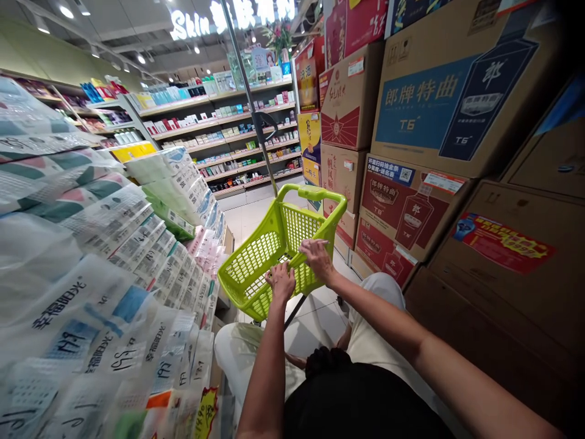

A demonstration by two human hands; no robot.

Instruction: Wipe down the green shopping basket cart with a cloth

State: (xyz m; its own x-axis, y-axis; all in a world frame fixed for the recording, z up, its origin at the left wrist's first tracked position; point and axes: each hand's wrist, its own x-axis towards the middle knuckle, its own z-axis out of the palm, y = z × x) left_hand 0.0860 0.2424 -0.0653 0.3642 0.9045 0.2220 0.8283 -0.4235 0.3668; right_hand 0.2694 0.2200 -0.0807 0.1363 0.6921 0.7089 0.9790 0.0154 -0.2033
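Note:
A lime-green rolling shopping basket with lattice sides stands tilted in front of my legs. No goods show inside it. My left hand is closed over its near rim, fingers curled over the edge. Slightly higher and to the right, my right hand grips the same rim near the corner. The basket's raised green carrying handle is beyond my hands. A long dark pull pole rises from the far side, with a black grip partway up.
Plastic-wrapped packs with handwritten prices are piled on the left. Stacked cardboard cartons wall the right side. Shelves of small boxed goods stand at the back. Between them runs a narrow aisle of pale floor tiles.

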